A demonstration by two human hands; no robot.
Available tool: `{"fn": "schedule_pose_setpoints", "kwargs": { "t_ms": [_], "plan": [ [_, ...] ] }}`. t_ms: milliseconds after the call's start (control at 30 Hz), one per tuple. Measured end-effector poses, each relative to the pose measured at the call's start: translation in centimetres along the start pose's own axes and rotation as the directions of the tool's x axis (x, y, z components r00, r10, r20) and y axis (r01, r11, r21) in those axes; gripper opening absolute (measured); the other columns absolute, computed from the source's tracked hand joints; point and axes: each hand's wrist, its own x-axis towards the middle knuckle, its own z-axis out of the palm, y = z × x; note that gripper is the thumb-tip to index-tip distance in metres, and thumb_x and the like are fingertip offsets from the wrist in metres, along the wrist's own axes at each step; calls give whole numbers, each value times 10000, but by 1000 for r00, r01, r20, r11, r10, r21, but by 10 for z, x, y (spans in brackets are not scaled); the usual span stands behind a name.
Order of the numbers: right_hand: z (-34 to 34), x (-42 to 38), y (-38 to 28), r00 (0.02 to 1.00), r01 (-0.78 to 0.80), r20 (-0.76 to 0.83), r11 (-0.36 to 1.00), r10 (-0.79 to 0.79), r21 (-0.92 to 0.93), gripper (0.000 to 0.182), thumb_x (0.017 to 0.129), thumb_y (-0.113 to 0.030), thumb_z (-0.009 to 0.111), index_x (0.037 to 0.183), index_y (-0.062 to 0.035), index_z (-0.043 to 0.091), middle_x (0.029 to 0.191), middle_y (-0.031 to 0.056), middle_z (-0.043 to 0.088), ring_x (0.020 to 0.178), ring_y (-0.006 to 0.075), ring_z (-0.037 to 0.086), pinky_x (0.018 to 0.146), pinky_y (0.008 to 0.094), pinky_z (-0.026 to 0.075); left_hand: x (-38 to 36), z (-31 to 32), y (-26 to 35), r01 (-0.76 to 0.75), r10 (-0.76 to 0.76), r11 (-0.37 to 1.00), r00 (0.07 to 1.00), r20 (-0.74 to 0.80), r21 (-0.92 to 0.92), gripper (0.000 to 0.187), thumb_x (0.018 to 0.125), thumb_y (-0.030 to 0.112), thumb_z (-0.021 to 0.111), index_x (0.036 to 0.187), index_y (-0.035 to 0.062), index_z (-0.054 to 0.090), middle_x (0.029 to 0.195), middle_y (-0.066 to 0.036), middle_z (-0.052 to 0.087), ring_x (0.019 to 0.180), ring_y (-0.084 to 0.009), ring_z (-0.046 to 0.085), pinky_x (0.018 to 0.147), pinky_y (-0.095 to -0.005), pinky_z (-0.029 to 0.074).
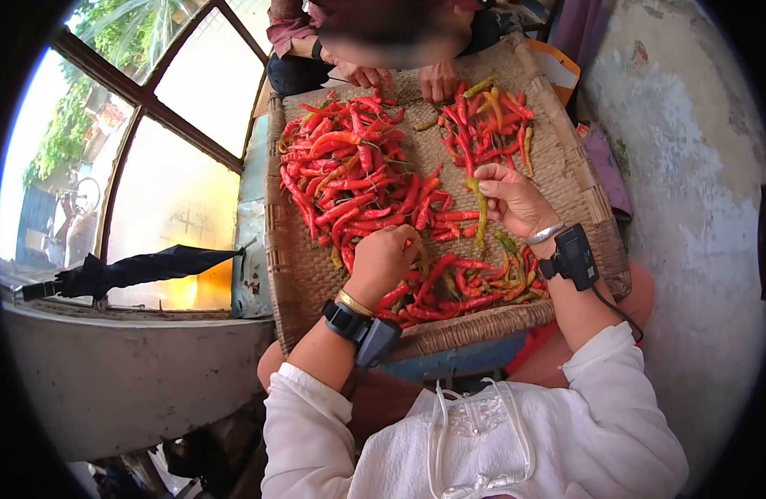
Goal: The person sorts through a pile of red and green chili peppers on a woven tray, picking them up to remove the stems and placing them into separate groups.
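Observation:
A large pile of red chili peppers [337,170] lies on the left part of a woven tray [557,133]. My right hand [516,201] pinches a yellow-green chili pepper [481,218], which hangs down from the fingertips over the tray. Lower and to the left, my left hand [384,264] is closed at the near edge of the big pile; its curled fingers hide whatever they hold, if anything. Close below both hands is a looser group of red and greenish chili peppers [462,287], along the tray's near rim.
Across the tray sits another person, whose two hands [438,81] are at its far end beside a smaller heap of red and yellowish peppers [491,121]. A folded dark umbrella [162,268] rests on the window ledge at left. A worn wall [678,158] stands at right.

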Motion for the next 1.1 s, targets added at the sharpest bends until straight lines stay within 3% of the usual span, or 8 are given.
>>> {"fn": "schedule_pose_setpoints", "kwargs": {
  "t_ms": [167,233,333,433,700,867,1000,1100],
  "plan": [
    [-13,12,13,922,75,-341,950,-181,-302,188,807,-165,624,940,-51,556,798,26,598,661,101,573,554,226,468,-1,4,4,80,-92,986,993,79,144,272,733,210,629,966,80,579,892,-124,581,748,-314,587,637,-406,465],
    [-20,21,35,953,90,-63,473,-297,-876,269,768,-161,636,976,-12,555,806,65,604,716,216,596,665,318,495,-1,5,3,54,-68,991,992,109,124,300,731,207,632,996,80,570,922,-129,579,770,-319,585,654,-404,468],
    [-19,18,70,846,204,281,-212,-453,-956,238,728,-148,640,921,-23,578,791,91,605,765,283,590,725,387,476,-2,10,-6,-53,47,998,990,135,37,351,727,199,636,1046,75,556,972,-142,577,817,-329,582,690,-400,472],
    [-14,18,72,861,131,273,-332,-429,-934,174,712,-143,631,841,-32,592,790,110,608,814,306,578,743,417,457,-3,19,-11,-168,178,983,971,162,-75,385,725,190,636,1079,66,547,1008,-155,575,860,-336,576,722,-395,474],
    [-17,14,47,981,-127,-127,8,-148,-992,134,700,-186,629,792,-89,627,793,117,622,787,302,595,699,407,469,-4,9,-4,-147,147,989,970,196,-15,344,735,181,629,1050,61,559,1036,-130,571,864,-314,581,710,-394,481],
    [-24,16,13,955,-218,-275,368,-109,-904,158,705,-170,657,822,-65,663,813,89,649,748,212,616,677,341,488,-1,3,-18,-42,80,984,971,-224,171,269,766,180,595,1014,79,571,1000,-88,572,772,-283,600,617,-380,497],
    [-42,21,7,883,87,-402,925,-243,-369,402,770,-193,643,1105,0,533,852,69,620,743,145,587,637,298,482,2,6,-27,12,72,964,950,-303,266,273,775,184,590,1027,87,554,1059,-85,562,783,-281,602,621,-372,500],
    [-41,24,14,798,112,-492,889,-347,-445,494,794,-207,624,1197,19,448,869,68,607,762,148,579,649,299,479,6,9,-24,47,38,947,966,-255,317,335,768,158,586,1092,101,520,1070,-85,564,804,-291,602,643,-378,499]
  ]
}}
